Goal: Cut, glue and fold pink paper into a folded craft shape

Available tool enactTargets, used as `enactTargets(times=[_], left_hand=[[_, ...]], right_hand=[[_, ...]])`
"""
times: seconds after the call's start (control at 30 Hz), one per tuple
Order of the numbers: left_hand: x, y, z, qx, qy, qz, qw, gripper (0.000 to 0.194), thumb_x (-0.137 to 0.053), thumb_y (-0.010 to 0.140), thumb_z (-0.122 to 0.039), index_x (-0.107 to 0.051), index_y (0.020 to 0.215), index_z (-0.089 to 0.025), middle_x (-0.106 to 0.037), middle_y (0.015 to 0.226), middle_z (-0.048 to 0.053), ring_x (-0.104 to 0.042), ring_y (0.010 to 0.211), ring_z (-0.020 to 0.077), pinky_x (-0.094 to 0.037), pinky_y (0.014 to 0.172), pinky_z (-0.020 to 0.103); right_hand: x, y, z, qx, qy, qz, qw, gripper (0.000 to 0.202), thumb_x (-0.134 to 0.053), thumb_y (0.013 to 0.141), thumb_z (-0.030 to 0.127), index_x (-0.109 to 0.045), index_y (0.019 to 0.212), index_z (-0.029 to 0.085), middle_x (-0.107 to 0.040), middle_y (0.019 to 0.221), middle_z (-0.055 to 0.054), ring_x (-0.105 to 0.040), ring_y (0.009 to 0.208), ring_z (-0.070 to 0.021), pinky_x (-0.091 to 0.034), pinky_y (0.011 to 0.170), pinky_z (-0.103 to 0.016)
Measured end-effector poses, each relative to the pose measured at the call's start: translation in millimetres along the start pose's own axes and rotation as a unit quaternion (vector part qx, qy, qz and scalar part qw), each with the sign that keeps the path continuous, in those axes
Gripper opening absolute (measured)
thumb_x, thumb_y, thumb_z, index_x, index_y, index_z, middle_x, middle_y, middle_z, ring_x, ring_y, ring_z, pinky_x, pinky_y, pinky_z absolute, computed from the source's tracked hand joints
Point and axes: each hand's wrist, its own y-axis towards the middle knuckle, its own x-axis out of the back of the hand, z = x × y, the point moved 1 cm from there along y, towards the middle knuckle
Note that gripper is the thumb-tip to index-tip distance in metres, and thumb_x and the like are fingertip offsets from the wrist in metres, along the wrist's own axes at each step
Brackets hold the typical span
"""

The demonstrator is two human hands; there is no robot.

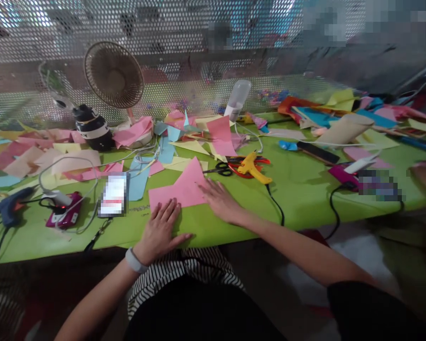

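A pink sheet of paper [180, 189], partly folded with one corner pointing up, lies on the green table in front of me. My left hand [163, 227] rests flat on its lower left edge, fingers stretched out and thumb spread to the right. On the paper's right side my right hand [220, 199] lies with fingers extended, pressing its edge. Just beyond the right hand are black-handled scissors [224, 168] and a yellow glue gun [254, 168] with a black cord. A phone [113, 194] with a lit screen lies left of the paper.
A blue glue gun [12, 206] and a magenta power strip [66, 210] are at the left. Behind stand a fan [113, 75], a black bottle [92, 128] and paper scraps [222, 135]. Another power strip [342, 177] sits right; a perforated metal screen [184, 61] borders the back.
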Motion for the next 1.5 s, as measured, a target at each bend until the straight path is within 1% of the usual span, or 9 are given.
enactTargets(times=[0.2,0.33,0.43,0.57,1.03,1.17,1.27,1.4,1.5], left_hand=[[0.0,1.6,-1.4,0.010,-0.019,0.015,1.000,0.089,-0.037,0.090,-0.073,-0.028,0.153,-0.011,-0.030,0.160,0.015,-0.025,0.149,0.0279,-0.019,0.123,0.049],[1.3,2.7,-2.4,0.016,-0.029,0.031,0.999,0.090,-0.036,0.089,-0.074,-0.025,0.154,-0.013,-0.027,0.161,0.014,-0.024,0.149,0.0276,-0.019,0.123,0.050],[2.8,3.1,-3.8,0.021,-0.036,0.040,0.998,0.090,-0.035,0.089,-0.075,-0.026,0.154,-0.014,-0.029,0.160,0.015,-0.025,0.149,0.0282,-0.019,0.123,0.050],[5.4,3.9,-4.2,0.025,-0.028,0.063,0.997,0.092,-0.030,0.088,-0.077,-0.029,0.153,-0.011,-0.028,0.160,0.014,-0.024,0.149,0.0276,-0.017,0.123,0.047],[43.7,-43.2,37.5,0.026,0.020,0.095,0.995,0.085,-0.035,0.090,-0.073,-0.025,0.156,-0.020,-0.039,0.156,0.011,-0.036,0.144,0.0279,-0.022,0.121,0.049],[68.1,-9.7,40.1,0.069,0.005,0.094,0.993,0.070,-0.034,0.092,-0.070,-0.058,0.132,-0.018,-0.054,0.144,0.014,-0.055,0.127,0.0313,-0.043,0.105,0.046],[70.7,41.0,31.3,0.120,-0.095,0.137,0.979,0.057,-0.039,0.093,-0.064,-0.068,0.097,-0.015,-0.072,0.099,0.013,-0.068,0.086,0.0237,-0.051,0.078,0.037],[41.3,98.7,16.3,0.179,-0.329,0.329,0.867,0.051,-0.054,0.086,-0.064,-0.061,0.067,-0.017,-0.069,0.066,0.007,-0.063,0.057,0.0154,-0.049,0.061,0.029],[20.5,118.5,13.7,0.209,-0.380,0.382,0.816,0.049,-0.059,0.084,-0.058,-0.062,0.059,-0.015,-0.065,0.055,0.006,-0.061,0.052,0.0158,-0.047,0.057,0.029]], right_hand=[[34.3,-13.0,-19.5,-0.093,0.018,-0.035,0.995,0.060,-0.035,0.096,0.023,-0.029,0.155,0.015,-0.031,0.159,-0.017,-0.027,0.148,-0.0300,-0.030,0.117,-0.048],[54.3,9.1,1.9,-0.109,0.141,-0.013,0.984,0.035,-0.049,0.094,0.039,-0.067,0.112,0.016,-0.075,0.100,-0.012,-0.070,0.091,-0.0242,-0.052,0.081,-0.033],[47.4,31.3,18.4,-0.055,0.232,0.140,0.961,0.038,-0.062,0.086,0.050,-0.065,0.069,0.017,-0.068,0.060,-0.004,-0.065,0.057,-0.0164,-0.048,0.060,-0.026],[32.8,49.7,22.8,-0.085,0.307,0.264,0.910,0.041,-0.075,0.077,0.047,-0.056,0.056,0.017,-0.059,0.045,0.000,-0.057,0.043,-0.0124,-0.046,0.049,-0.024],[43.2,41.2,-14.8,-0.120,0.325,0.320,0.882,0.043,-0.078,0.076,0.045,-0.054,0.056,0.016,-0.063,0.050,-0.002,-0.056,0.042,-0.0082,-0.041,0.047,-0.022],[46.0,40.7,-20.2,-0.109,0.325,0.329,0.880,0.044,-0.079,0.074,0.049,-0.057,0.057,0.015,-0.064,0.051,-0.002,-0.058,0.045,-0.0101,-0.044,0.050,-0.024],[48.2,41.8,-19.4,-0.109,0.320,0.331,0.881,0.046,-0.079,0.072,0.053,-0.057,0.058,0.015,-0.065,0.052,-0.003,-0.060,0.047,-0.0111,-0.045,0.052,-0.024],[49.6,42.6,-17.3,-0.110,0.312,0.324,0.887,0.045,-0.078,0.074,0.052,-0.058,0.059,0.014,-0.066,0.054,-0.004,-0.062,0.049,-0.0122,-0.042,0.049,-0.023],[48.2,43.4,-17.0,-0.115,0.315,0.323,0.885,0.045,-0.079,0.073,0.052,-0.057,0.060,0.014,-0.065,0.052,-0.003,-0.063,0.049,-0.0124,-0.039,0.048,-0.022]])
